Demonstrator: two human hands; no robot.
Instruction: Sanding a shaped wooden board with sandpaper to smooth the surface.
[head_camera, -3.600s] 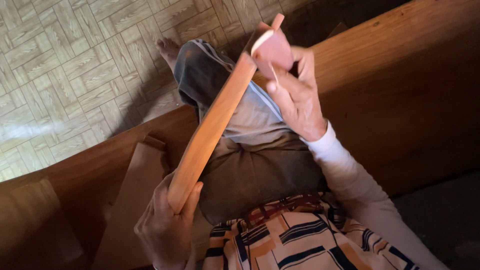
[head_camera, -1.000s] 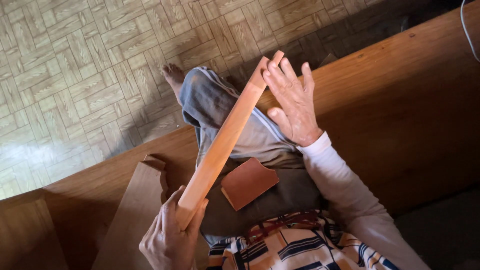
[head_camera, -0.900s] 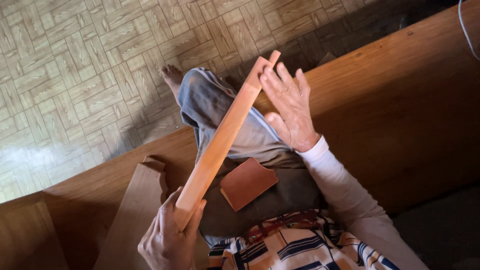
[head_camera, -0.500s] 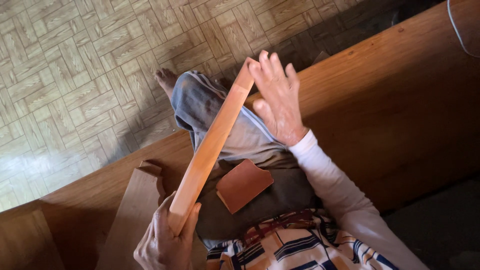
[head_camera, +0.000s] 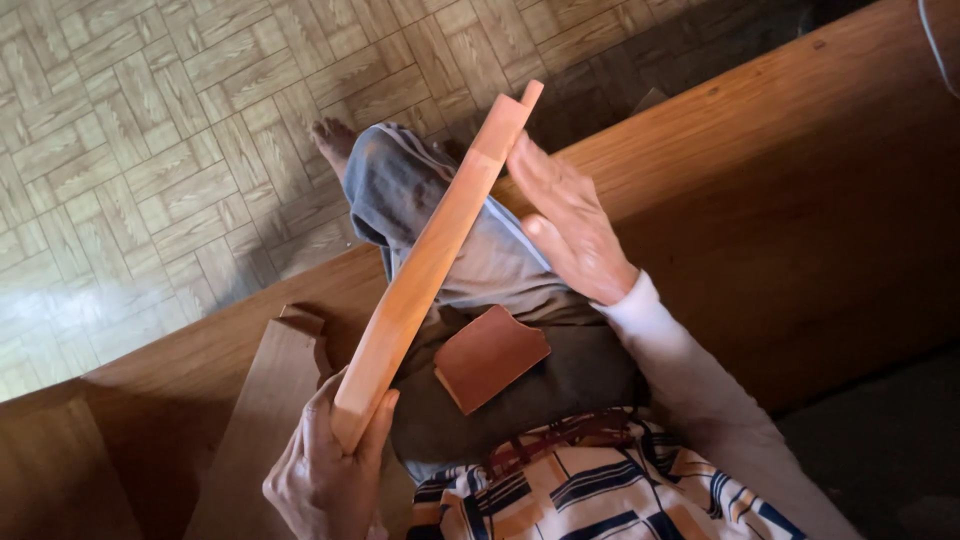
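Observation:
My left hand (head_camera: 325, 470) grips the near end of a long light wooden slat (head_camera: 430, 265) that slants up and away over my lap. My right hand (head_camera: 570, 225) is flat and open, its fingers resting along the slat's far part near the notched end. A reddish-brown piece of sandpaper (head_camera: 490, 355) lies loose on my lap, on the dark cloth below the slat. My bare foot (head_camera: 335, 145) shows past my grey trouser leg.
A wide wooden bench (head_camera: 800, 170) runs across the view under and behind me. A second flat wooden board (head_camera: 255, 420) leans at the lower left by my left hand. Pale parquet-pattern floor (head_camera: 150, 150) fills the upper left.
The sandpaper, held in my right hand against the slat at first, now lies on my lap. My bare right hand has slid along the slat's far end.

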